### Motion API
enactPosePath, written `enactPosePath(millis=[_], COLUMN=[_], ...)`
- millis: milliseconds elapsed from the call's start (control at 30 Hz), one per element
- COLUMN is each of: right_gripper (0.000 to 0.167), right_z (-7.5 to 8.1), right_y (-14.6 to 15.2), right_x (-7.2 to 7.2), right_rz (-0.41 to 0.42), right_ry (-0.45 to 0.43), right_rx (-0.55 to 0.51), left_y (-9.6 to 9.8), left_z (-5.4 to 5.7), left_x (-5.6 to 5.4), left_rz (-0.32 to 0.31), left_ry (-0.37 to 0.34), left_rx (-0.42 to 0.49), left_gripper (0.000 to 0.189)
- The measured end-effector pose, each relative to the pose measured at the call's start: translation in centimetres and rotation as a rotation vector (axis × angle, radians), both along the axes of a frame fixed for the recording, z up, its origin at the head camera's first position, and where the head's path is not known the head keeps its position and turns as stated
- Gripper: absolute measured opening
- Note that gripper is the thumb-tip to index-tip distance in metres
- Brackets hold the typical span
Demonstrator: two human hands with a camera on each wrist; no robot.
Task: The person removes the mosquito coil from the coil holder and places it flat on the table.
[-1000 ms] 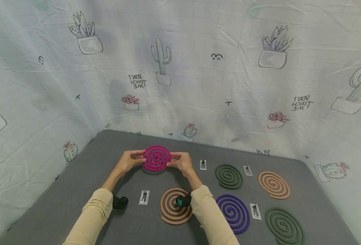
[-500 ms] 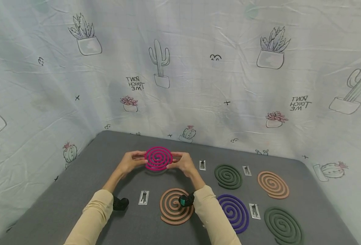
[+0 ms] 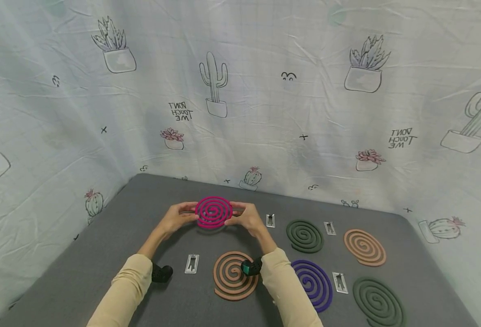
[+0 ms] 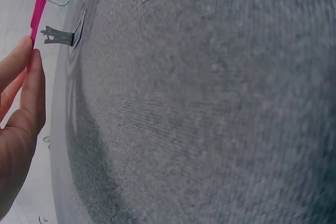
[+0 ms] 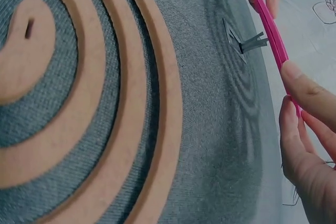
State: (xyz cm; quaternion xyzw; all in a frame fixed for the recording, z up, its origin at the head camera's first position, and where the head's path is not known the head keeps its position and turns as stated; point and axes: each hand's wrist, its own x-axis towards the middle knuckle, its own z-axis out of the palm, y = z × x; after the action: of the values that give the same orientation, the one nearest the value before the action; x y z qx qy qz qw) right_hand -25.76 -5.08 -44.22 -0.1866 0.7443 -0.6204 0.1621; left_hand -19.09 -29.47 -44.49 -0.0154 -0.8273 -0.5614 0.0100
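Note:
A pink mosquito coil (image 3: 213, 210) is held raised above the grey table, toward its far side. My left hand (image 3: 177, 219) pinches its left edge between thumb and fingers. On the opposite edge, my right hand (image 3: 247, 218) pinches it the same way. Seen edge-on in the right wrist view, the pink coil (image 5: 273, 38) is thin and flat. A metal coil stand (image 5: 255, 42) with its forked prong raised stands on the table beneath the coil, apart from it. The left wrist view also shows this coil stand (image 4: 59, 36) near the pink coil (image 4: 42, 3).
An orange coil (image 3: 233, 298) lies below the right wrist. To the right lie a purple coil (image 3: 311, 286), two green coils (image 3: 304, 233) and another orange coil (image 3: 364, 247). Several flat metal stands (image 3: 197, 263) are spread among them. A printed curtain (image 3: 257, 109) hangs behind the table.
Both hands have shifted slightly to the right, carrying the pink coil with them. Their pinch on its edges is unchanged. The coils and stands on the table have stayed put.

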Motion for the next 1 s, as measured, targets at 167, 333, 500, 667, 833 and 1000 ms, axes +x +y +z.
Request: enactPosePath(millis=[167, 333, 500, 667, 833, 1000], right_gripper=[0.062, 0.062, 0.062, 0.062, 0.063, 0.063], right_z=[-0.1, 0.0, 0.3, 0.5, 0.6, 0.7], right_y=[0.3, 0.6, 1.0, 1.6, 2.1, 2.5], right_x=[-0.1, -0.2, -0.4, -0.5, -0.4, -0.4], right_rz=[-0.028, -0.043, -0.050, -0.061, -0.049, -0.048], right_ry=[-0.002, -0.019, -0.021, -0.038, -0.049, -0.045], right_rx=[-0.003, 0.028, 0.058, 0.055, 0.055, 0.047], left_y=[0.3, 0.5, 0.7, 1.3, 1.7, 2.1], left_z=[0.0, 0.0, -0.1, -0.2, -0.2, -0.2], left_x=[-0.1, -0.1, -0.3, -0.5, -0.5, -0.6], left_rz=[0.004, -0.002, -0.013, -0.022, -0.017, -0.016], left_ry=[0.006, 0.008, 0.007, 0.010, -0.001, -0.005], left_rx=[0.011, 0.025, 0.041, 0.060, 0.066, 0.063], left_gripper=[0.051, 0.051, 0.052, 0.051, 0.050, 0.051])
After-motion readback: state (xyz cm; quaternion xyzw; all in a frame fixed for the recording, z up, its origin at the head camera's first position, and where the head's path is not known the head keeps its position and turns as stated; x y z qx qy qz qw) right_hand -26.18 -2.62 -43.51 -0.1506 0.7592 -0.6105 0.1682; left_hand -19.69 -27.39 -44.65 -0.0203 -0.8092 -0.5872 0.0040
